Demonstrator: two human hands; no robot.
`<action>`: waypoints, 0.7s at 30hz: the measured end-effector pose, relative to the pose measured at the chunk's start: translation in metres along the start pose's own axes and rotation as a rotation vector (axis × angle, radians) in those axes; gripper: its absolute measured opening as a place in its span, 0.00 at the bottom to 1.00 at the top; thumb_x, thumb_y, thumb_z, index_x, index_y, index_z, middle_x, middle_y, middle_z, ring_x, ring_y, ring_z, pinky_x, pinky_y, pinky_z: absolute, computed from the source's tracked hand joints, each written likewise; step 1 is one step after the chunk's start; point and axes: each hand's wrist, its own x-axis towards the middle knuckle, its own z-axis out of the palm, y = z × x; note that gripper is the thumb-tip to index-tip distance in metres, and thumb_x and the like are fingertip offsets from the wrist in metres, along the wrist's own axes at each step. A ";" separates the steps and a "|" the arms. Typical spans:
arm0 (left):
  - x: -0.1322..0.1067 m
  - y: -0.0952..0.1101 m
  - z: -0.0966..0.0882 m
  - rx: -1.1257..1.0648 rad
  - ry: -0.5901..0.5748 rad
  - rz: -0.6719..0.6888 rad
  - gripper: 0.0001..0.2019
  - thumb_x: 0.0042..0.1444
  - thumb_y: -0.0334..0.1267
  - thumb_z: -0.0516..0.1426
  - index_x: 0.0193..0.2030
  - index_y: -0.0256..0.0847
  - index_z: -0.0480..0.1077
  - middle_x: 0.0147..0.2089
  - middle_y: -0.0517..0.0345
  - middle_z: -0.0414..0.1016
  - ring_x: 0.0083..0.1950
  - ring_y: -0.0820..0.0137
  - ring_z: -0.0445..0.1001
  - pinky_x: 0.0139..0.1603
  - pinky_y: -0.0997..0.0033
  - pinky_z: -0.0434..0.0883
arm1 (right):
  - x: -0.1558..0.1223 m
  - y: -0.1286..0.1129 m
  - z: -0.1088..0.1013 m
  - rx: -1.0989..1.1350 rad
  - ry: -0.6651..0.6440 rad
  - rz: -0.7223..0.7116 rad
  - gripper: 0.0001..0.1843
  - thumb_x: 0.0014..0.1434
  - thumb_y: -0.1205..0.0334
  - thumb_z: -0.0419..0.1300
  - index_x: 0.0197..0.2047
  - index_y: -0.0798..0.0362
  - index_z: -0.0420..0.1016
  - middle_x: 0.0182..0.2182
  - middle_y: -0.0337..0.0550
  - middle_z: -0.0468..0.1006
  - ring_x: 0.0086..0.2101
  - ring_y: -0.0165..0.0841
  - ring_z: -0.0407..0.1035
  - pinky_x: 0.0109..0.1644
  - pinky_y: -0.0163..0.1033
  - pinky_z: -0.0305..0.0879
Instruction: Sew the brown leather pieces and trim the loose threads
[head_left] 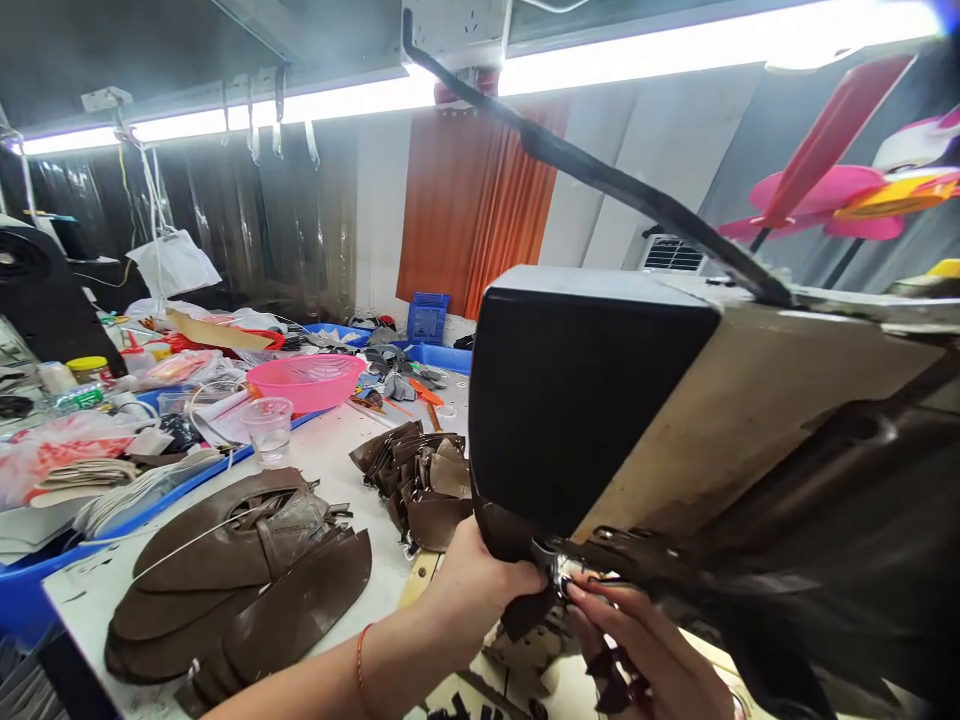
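My left hand grips a dark brown leather piece under the head of a large black and beige machine, close to its metal foot. My right hand pinches the same leather from the right side, fingertips near the metal foot. Both hands are closed on the piece. A red string circles my left wrist. The lower part of the leather is hidden by my fingers.
A stack of brown leather shoe uppers lies at the front left of the white table. More cut pieces sit behind my left hand. A pink bowl, a plastic cup and blue trays stand further left.
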 end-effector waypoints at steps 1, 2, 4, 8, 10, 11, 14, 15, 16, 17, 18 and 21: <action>0.000 -0.001 0.000 -0.001 -0.005 0.006 0.12 0.34 0.28 0.63 0.31 0.34 0.75 0.31 0.53 0.76 0.36 0.63 0.73 0.43 0.65 0.69 | -0.001 0.002 0.000 -0.039 -0.025 -0.069 0.15 0.48 0.63 0.65 0.39 0.34 0.84 0.37 0.37 0.84 0.34 0.39 0.79 0.38 0.35 0.76; 0.000 -0.001 0.000 -0.002 -0.007 0.012 0.12 0.34 0.27 0.63 0.31 0.34 0.75 0.31 0.53 0.76 0.36 0.63 0.73 0.43 0.65 0.69 | -0.002 0.004 -0.001 -0.081 -0.061 -0.154 0.17 0.51 0.64 0.64 0.43 0.34 0.82 0.38 0.36 0.84 0.35 0.38 0.79 0.40 0.35 0.76; 0.000 -0.001 0.000 0.000 -0.004 0.019 0.12 0.34 0.27 0.63 0.31 0.34 0.75 0.31 0.53 0.76 0.36 0.63 0.73 0.42 0.66 0.69 | -0.004 0.012 -0.002 -0.132 -0.079 -0.215 0.19 0.53 0.65 0.63 0.46 0.34 0.81 0.40 0.36 0.83 0.37 0.38 0.79 0.44 0.36 0.76; 0.003 0.000 0.001 -0.004 -0.003 0.017 0.11 0.35 0.28 0.63 0.31 0.33 0.75 0.32 0.52 0.77 0.36 0.64 0.73 0.41 0.67 0.69 | -0.006 0.022 -0.001 -0.128 -0.110 -0.198 0.19 0.53 0.64 0.64 0.48 0.38 0.80 0.41 0.40 0.83 0.39 0.40 0.78 0.44 0.39 0.75; 0.005 0.000 0.000 -0.010 -0.008 0.022 0.13 0.35 0.28 0.63 0.33 0.34 0.75 0.34 0.52 0.78 0.35 0.66 0.73 0.40 0.68 0.68 | -0.006 0.020 0.001 -0.103 -0.099 -0.169 0.18 0.53 0.63 0.64 0.47 0.39 0.80 0.41 0.41 0.83 0.40 0.41 0.78 0.43 0.39 0.75; 0.005 0.000 0.000 -0.010 -0.012 0.021 0.14 0.35 0.28 0.63 0.34 0.34 0.75 0.34 0.52 0.78 0.35 0.66 0.72 0.40 0.68 0.68 | -0.006 0.017 0.002 -0.085 -0.080 -0.144 0.16 0.54 0.63 0.64 0.46 0.40 0.81 0.41 0.42 0.83 0.39 0.41 0.78 0.43 0.39 0.75; 0.006 -0.001 -0.002 0.000 -0.016 0.009 0.15 0.35 0.28 0.64 0.35 0.34 0.75 0.34 0.53 0.77 0.34 0.67 0.72 0.40 0.68 0.68 | -0.006 0.005 0.006 -0.042 -0.011 -0.040 0.11 0.56 0.61 0.63 0.41 0.41 0.83 0.38 0.43 0.83 0.36 0.39 0.78 0.43 0.38 0.74; 0.006 -0.001 -0.003 0.004 -0.018 0.007 0.15 0.35 0.29 0.64 0.34 0.34 0.74 0.33 0.53 0.77 0.34 0.66 0.72 0.41 0.67 0.68 | -0.007 0.001 0.007 -0.036 0.006 -0.021 0.10 0.56 0.61 0.62 0.40 0.42 0.83 0.38 0.43 0.83 0.35 0.38 0.78 0.43 0.38 0.73; 0.005 0.000 -0.003 0.006 -0.016 0.005 0.14 0.34 0.29 0.65 0.33 0.34 0.74 0.33 0.53 0.77 0.34 0.66 0.72 0.41 0.67 0.68 | -0.007 -0.001 0.008 -0.034 0.015 -0.019 0.10 0.56 0.62 0.62 0.40 0.42 0.83 0.37 0.43 0.83 0.35 0.37 0.78 0.44 0.38 0.72; 0.005 0.001 -0.003 0.006 -0.012 0.003 0.14 0.34 0.29 0.65 0.33 0.34 0.74 0.32 0.53 0.77 0.34 0.66 0.72 0.42 0.66 0.68 | -0.007 -0.002 0.009 -0.035 0.021 -0.027 0.10 0.56 0.62 0.63 0.39 0.41 0.83 0.37 0.42 0.83 0.35 0.37 0.78 0.45 0.38 0.72; 0.005 0.002 -0.003 0.005 -0.010 0.000 0.14 0.33 0.30 0.66 0.32 0.34 0.74 0.32 0.53 0.77 0.35 0.66 0.72 0.42 0.66 0.68 | -0.007 -0.001 0.010 -0.037 0.022 -0.039 0.10 0.55 0.63 0.63 0.39 0.41 0.83 0.37 0.41 0.83 0.36 0.37 0.78 0.45 0.38 0.71; 0.006 0.006 -0.002 -0.007 -0.015 -0.001 0.16 0.33 0.29 0.67 0.34 0.34 0.74 0.35 0.52 0.78 0.36 0.66 0.72 0.41 0.67 0.68 | -0.007 0.005 0.011 -0.035 0.012 -0.056 0.11 0.55 0.64 0.63 0.40 0.40 0.83 0.36 0.38 0.83 0.36 0.35 0.77 0.44 0.37 0.70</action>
